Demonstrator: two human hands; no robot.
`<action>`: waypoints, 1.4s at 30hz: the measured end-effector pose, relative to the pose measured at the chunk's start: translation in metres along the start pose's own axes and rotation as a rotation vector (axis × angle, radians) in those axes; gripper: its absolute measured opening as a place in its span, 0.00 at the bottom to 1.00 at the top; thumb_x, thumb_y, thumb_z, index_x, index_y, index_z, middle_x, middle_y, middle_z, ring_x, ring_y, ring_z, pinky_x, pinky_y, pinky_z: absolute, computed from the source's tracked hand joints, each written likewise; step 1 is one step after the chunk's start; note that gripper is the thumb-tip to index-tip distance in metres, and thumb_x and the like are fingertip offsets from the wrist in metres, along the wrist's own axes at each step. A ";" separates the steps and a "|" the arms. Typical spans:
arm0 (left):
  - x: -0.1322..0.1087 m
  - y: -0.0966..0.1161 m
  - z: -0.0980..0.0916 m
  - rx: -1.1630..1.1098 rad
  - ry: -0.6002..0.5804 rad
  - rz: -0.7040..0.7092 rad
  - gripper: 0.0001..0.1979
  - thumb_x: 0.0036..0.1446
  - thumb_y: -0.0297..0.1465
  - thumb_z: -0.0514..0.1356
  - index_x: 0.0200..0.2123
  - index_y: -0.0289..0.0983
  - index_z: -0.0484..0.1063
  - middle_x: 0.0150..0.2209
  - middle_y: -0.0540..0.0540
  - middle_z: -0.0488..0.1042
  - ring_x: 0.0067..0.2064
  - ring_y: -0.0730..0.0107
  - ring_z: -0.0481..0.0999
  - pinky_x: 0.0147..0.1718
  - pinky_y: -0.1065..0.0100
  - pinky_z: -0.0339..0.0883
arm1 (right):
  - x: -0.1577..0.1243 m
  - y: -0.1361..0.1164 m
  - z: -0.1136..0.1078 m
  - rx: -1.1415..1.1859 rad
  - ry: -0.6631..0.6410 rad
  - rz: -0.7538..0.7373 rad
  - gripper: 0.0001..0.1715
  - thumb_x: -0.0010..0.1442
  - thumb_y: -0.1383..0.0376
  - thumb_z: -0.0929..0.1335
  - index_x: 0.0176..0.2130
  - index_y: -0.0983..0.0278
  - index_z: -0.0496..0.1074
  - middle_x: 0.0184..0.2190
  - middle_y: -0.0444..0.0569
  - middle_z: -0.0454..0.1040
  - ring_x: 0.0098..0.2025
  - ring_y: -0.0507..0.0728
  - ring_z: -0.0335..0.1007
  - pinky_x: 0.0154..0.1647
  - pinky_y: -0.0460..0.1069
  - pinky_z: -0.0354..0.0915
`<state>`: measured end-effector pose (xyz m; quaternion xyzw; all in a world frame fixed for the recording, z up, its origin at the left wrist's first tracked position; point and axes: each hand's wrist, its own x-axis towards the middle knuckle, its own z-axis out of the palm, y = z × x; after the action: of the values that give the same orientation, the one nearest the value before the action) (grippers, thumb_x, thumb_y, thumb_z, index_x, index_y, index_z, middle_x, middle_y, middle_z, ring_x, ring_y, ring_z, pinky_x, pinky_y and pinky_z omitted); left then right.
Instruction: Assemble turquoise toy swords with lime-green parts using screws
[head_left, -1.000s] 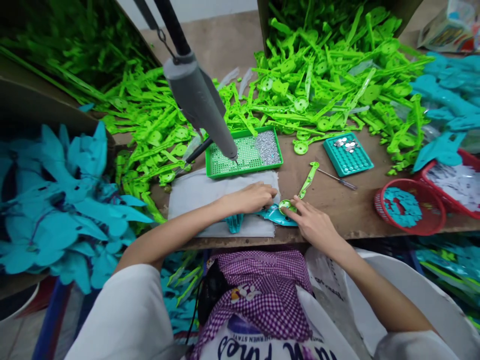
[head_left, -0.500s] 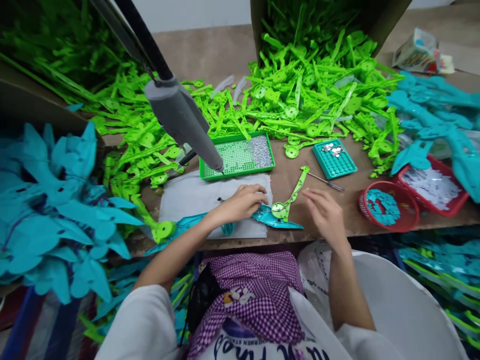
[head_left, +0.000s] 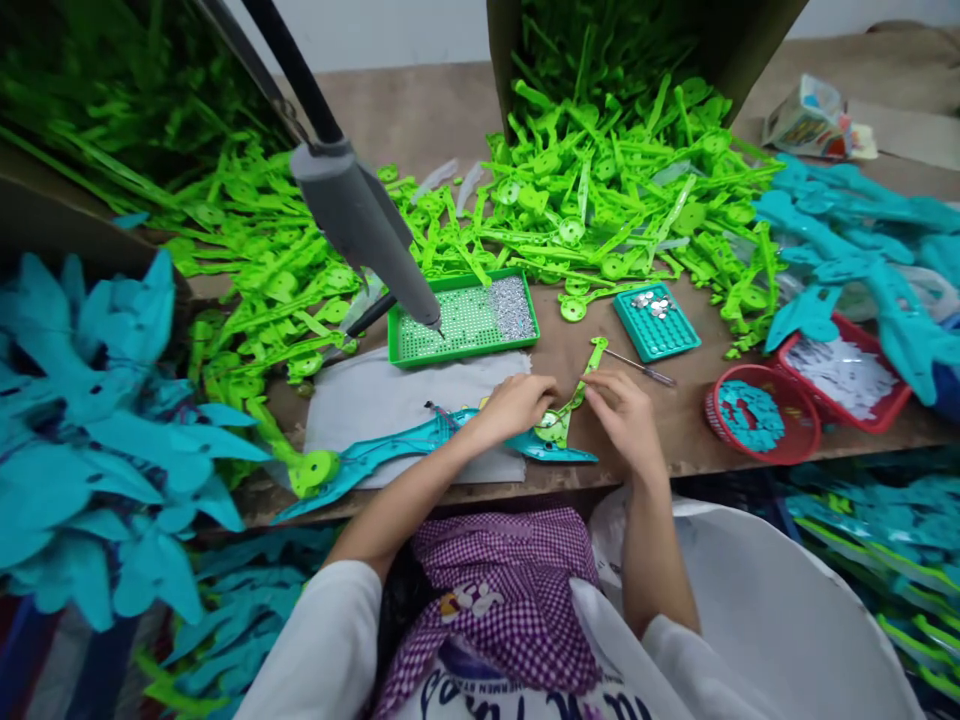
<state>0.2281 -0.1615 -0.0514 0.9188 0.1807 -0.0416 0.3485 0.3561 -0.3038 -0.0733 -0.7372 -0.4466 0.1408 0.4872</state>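
A long turquoise plastic part (head_left: 375,452) lies along the table's front edge, partly on a white cloth (head_left: 341,395). At its right end a bright green plastic arm (head_left: 576,397) with a round disc stands out, a thin wire running along it. My left hand (head_left: 525,403) bends over the disc, its fingers closed; what they pinch is hidden. Against the green arm's middle, my right hand (head_left: 621,405) has thumb and fingertips together, and anything between them is too small to name. A thin screwdriver-like tool (head_left: 651,372) lies just beyond the right hand.
A grey hanging power screwdriver (head_left: 367,230) slants over a green screw tray (head_left: 405,352). A turquoise tray (head_left: 667,340) holds silvery discs. Red baskets (head_left: 802,425) of small parts stand right. Green arms (head_left: 555,220) heap at the back; turquoise parts (head_left: 90,430) pile left.
My right hand has come left onto the green arm. My left hand has shifted right to the disc, uncovering more of the turquoise part. The whole view has shifted slightly.
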 end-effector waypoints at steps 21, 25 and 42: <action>0.013 -0.017 0.011 -0.248 -0.122 -0.021 0.13 0.47 0.30 0.62 0.38 0.34 0.79 0.31 0.47 0.79 0.33 0.69 0.76 0.33 0.72 0.66 | -0.021 0.022 0.012 -0.377 -0.182 -0.104 0.17 0.63 0.56 0.64 0.47 0.60 0.73 0.46 0.52 0.70 0.51 0.59 0.66 0.52 0.56 0.60; 0.012 -0.013 0.016 -0.195 -0.059 -0.045 0.14 0.46 0.29 0.61 0.38 0.36 0.79 0.31 0.47 0.79 0.34 0.68 0.76 0.33 0.71 0.67 | -0.023 0.018 0.012 -0.482 -0.174 -0.143 0.17 0.64 0.57 0.62 0.48 0.60 0.72 0.47 0.53 0.71 0.52 0.59 0.66 0.52 0.56 0.59; 0.013 -0.015 0.021 -0.237 -0.044 -0.049 0.12 0.46 0.26 0.60 0.36 0.35 0.79 0.30 0.48 0.79 0.33 0.69 0.75 0.32 0.72 0.66 | -0.020 0.025 0.014 -0.451 -0.215 -0.099 0.17 0.63 0.56 0.63 0.47 0.60 0.72 0.47 0.53 0.70 0.53 0.60 0.65 0.52 0.58 0.59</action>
<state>0.2359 -0.1609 -0.0788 0.8653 0.1990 -0.0486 0.4574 0.3483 -0.3148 -0.1060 -0.7851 -0.5516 0.0912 0.2666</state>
